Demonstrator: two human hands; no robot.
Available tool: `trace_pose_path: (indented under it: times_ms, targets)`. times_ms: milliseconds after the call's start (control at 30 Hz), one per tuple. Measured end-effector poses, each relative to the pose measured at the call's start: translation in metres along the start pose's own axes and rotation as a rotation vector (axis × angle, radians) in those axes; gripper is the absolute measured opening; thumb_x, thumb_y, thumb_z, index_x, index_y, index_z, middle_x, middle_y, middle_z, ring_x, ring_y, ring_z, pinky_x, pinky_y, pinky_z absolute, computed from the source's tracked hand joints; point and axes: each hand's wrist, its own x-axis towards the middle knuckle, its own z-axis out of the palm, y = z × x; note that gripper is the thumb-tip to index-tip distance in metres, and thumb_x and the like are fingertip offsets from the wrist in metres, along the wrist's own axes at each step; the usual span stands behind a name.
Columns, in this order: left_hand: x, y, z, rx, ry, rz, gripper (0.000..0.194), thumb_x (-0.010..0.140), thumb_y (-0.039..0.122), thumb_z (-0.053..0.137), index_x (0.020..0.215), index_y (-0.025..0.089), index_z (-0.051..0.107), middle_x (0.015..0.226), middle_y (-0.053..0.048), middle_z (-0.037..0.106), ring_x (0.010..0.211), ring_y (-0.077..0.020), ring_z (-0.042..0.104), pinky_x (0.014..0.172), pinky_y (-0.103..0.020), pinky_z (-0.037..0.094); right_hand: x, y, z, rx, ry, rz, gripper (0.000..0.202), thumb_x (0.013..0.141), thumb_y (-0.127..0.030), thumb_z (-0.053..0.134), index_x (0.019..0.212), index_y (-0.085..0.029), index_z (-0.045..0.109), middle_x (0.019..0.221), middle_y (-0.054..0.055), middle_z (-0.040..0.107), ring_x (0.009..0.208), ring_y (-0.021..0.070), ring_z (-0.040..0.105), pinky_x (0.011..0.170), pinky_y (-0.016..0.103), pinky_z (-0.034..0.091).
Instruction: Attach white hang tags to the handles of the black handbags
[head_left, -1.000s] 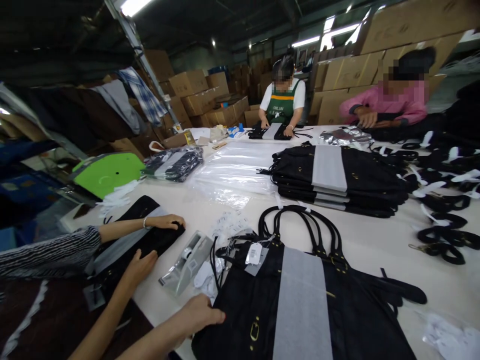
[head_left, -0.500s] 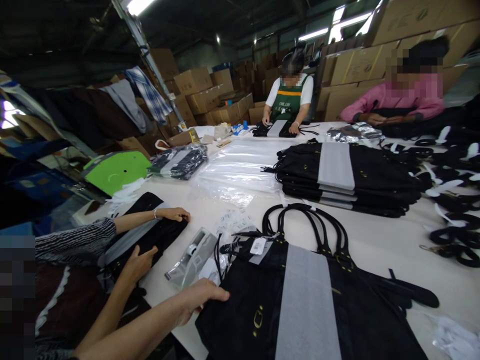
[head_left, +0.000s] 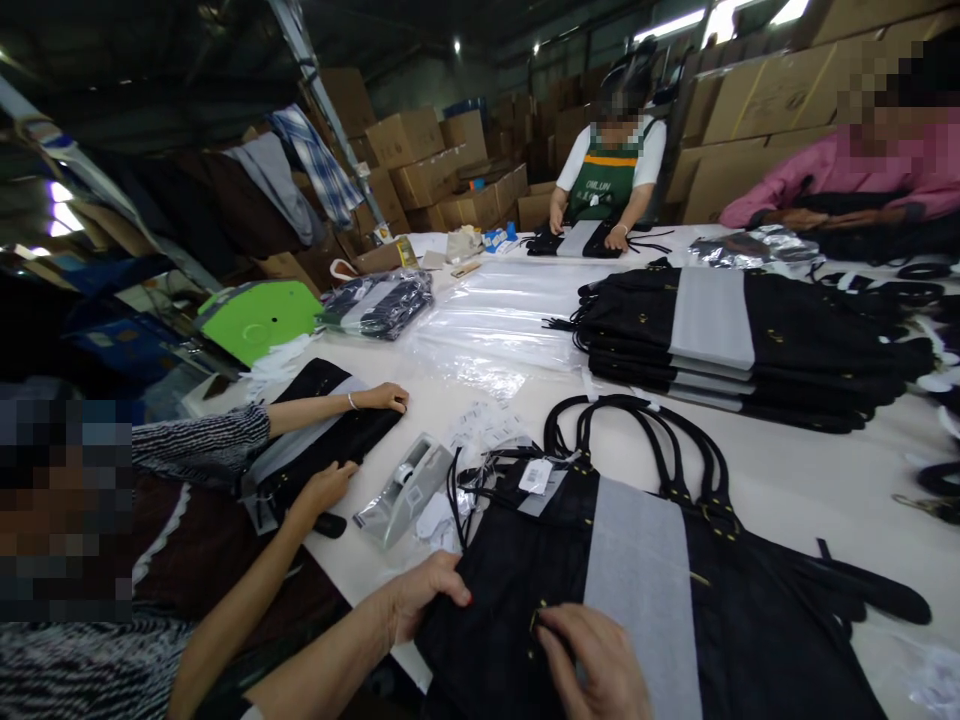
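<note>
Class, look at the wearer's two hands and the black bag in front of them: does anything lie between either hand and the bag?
Nothing visible does. The left hand rests on the black bag at its left edge, and the right hand touches its front by the gold clasp.

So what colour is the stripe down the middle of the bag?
Grey, on a black bag; the stripe shows best in the head view.

White table [head_left: 780, 480] under black bags [head_left: 735, 335].
</note>
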Motion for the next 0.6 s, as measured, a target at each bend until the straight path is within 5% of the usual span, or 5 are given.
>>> trace_pose_path:
  times_ms: [100,200,500,600]
  targets:
    - [0.002,-0.004,-0.004,-0.031,-0.038,0.067,0.039,0.043,0.005,0.051,0.079,0.009,0.067,0.064,-0.006,0.067,0.057,-0.0187,0.061,0.06,-0.027,0.046,0.012,-0.021,0.037,0.066,-0.016,0.112,0.019,0.084,-0.037,0.049,0.085,-0.022,0.06,0.074,0.001,0.066,0.069,0.0159,0.063,0.059,0.026,0.05]
    - [0.0,-0.006,-0.003,-0.057,-0.095,0.119,0.038,0.045,0.005,0.052,0.079,0.008,0.067,0.065,-0.006,0.067,0.059,-0.0183,0.061,0.059,-0.026,0.045,0.003,-0.026,0.054,0.097,-0.091,0.206,0.018,0.081,-0.04,0.055,0.085,-0.024,0.061,0.076,0.001,0.065,0.072,0.0175,0.062,0.062,0.028,0.049]
    - [0.0,-0.012,-0.008,-0.115,-0.259,0.21,0.036,0.049,0.007,0.052,0.082,0.009,0.067,0.068,-0.005,0.067,0.063,-0.0166,0.06,0.062,-0.025,0.044,0.005,-0.041,0.074,-0.011,-0.042,0.254,0.031,0.088,-0.038,0.04,0.066,-0.023,0.055,0.06,-0.001,0.059,0.058,0.0147,0.057,0.058,0.028,0.044]
    - [0.003,-0.017,-0.015,-0.139,-0.318,0.213,0.039,0.051,0.008,0.054,0.088,0.009,0.066,0.075,-0.007,0.068,0.071,-0.0211,0.062,0.063,-0.028,0.045,0.001,-0.049,0.064,-0.062,-0.003,0.284,0.031,0.088,-0.039,0.038,0.066,-0.023,0.053,0.061,-0.001,0.058,0.058,0.0141,0.057,0.058,0.026,0.045]
